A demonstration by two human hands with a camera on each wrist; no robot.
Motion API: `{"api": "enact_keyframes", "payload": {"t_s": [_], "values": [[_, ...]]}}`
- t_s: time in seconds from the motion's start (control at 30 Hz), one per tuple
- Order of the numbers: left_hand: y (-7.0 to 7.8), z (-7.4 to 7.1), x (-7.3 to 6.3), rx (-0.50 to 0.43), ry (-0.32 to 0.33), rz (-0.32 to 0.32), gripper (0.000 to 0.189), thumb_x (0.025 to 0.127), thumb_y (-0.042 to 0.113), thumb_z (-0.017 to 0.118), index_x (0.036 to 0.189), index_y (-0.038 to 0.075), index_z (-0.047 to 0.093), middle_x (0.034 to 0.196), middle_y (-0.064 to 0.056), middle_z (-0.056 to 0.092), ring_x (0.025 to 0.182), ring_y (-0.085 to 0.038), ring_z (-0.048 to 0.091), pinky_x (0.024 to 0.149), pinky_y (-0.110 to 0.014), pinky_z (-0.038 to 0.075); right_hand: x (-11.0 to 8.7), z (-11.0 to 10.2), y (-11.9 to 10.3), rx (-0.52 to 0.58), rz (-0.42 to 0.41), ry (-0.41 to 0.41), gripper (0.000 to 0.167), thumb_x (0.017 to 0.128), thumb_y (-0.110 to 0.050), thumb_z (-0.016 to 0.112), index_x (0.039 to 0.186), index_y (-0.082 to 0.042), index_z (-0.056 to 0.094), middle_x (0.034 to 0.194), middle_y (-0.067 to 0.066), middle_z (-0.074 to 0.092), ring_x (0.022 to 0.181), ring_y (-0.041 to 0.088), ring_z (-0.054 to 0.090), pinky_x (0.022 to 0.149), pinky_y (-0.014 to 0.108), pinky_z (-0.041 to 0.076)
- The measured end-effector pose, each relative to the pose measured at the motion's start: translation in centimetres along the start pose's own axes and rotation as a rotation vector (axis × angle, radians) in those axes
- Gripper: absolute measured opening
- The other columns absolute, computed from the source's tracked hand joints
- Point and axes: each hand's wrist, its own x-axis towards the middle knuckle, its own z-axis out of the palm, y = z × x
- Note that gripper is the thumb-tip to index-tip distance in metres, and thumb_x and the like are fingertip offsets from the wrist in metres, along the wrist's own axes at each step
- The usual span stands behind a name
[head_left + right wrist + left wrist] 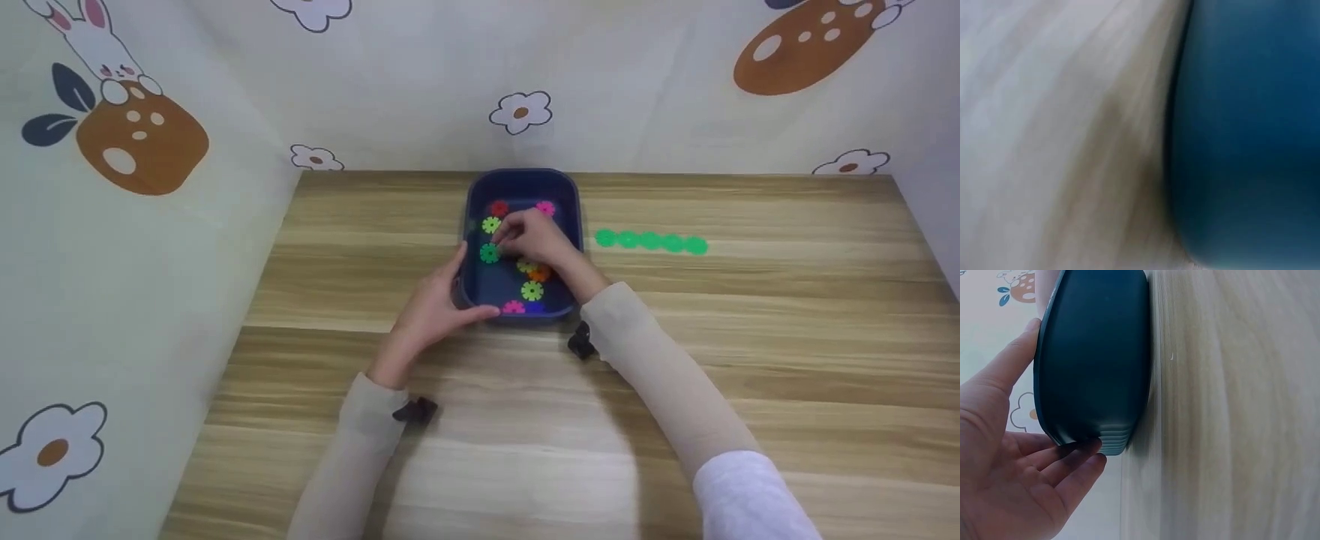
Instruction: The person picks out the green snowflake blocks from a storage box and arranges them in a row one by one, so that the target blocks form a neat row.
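A dark blue plastic bin stands on the table, holding several snowflake-shaped plastic discs. Among them are a red disc, pink ones, yellow-green ones and an orange disc. My left hand grips the bin's near left corner, thumb on one rim and fingers along the wall; the left wrist view shows the bin's outer wall. My right hand reaches into the bin with bent fingers. Its fingertips are right at the edge of a green disc; I cannot tell whether they pinch it. The right wrist view misses the hand.
A row of several green discs, edge to edge, lies on the wooden table right of the bin. Patterned white walls stand behind and to the sides. The right wrist view shows a blurred bin wall.
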Motion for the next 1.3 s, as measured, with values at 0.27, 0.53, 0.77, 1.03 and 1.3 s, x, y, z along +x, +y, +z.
{"api": "enact_keyframes", "payload": {"t_s": [0.27,0.53,0.77,1.03,1.3], "values": [[-0.1,0.0,0.1,0.002,0.008,0.01,0.109,0.08,0.05,0.08,0.161,0.017,0.016,0.165,-0.012,0.027,0.15,-0.031,0.032,0.123,-0.049,0.03,-0.2,-0.1,0.0,0.128,-0.016,0.027,0.017,0.092,-0.002,0.06,0.103,0.0,0.072,0.093,0.011,0.07,0.076,0.014,0.064,0.072,0.026,0.059],[-0.1,0.1,0.2,0.037,0.008,0.008,0.109,0.079,0.052,0.08,0.161,0.017,0.017,0.164,-0.014,0.028,0.15,-0.033,0.032,0.123,-0.049,0.03,-0.3,0.0,-0.1,0.161,-0.017,0.08,0.014,0.093,-0.007,0.067,0.102,0.001,0.074,0.1,0.015,0.073,0.074,0.011,0.068,0.075,0.026,0.062],[0.0,-0.1,0.1,0.036,0.009,0.003,0.111,0.078,0.052,0.08,0.161,0.018,0.015,0.165,-0.011,0.026,0.15,-0.031,0.032,0.123,-0.048,0.03,-0.5,-0.6,-0.5,0.132,-0.009,0.152,0.014,0.092,-0.013,0.071,0.101,-0.003,0.076,0.104,0.013,0.074,0.075,0.008,0.067,0.074,0.023,0.061],[0.0,0.0,0.1,0.023,0.009,-0.002,0.111,0.078,0.053,0.08,0.161,0.019,0.016,0.165,-0.01,0.027,0.15,-0.03,0.032,0.123,-0.048,0.029,-1.4,-1.8,-0.8,0.193,0.002,0.163,0.016,0.093,-0.013,0.07,0.103,-0.003,0.076,0.107,0.013,0.074,0.083,0.011,0.069,0.081,0.026,0.061],[0.0,0.0,0.1,0.007,0.007,-0.007,0.111,0.078,0.053,0.081,0.161,0.018,0.016,0.165,-0.01,0.028,0.15,-0.029,0.033,0.123,-0.047,0.031,-2.8,-3.9,-1.1,0.224,-0.065,0.203,0.018,0.092,-0.011,0.071,0.105,0.002,0.075,0.101,0.012,0.075,0.076,0.005,0.067,0.073,0.018,0.06]]}}
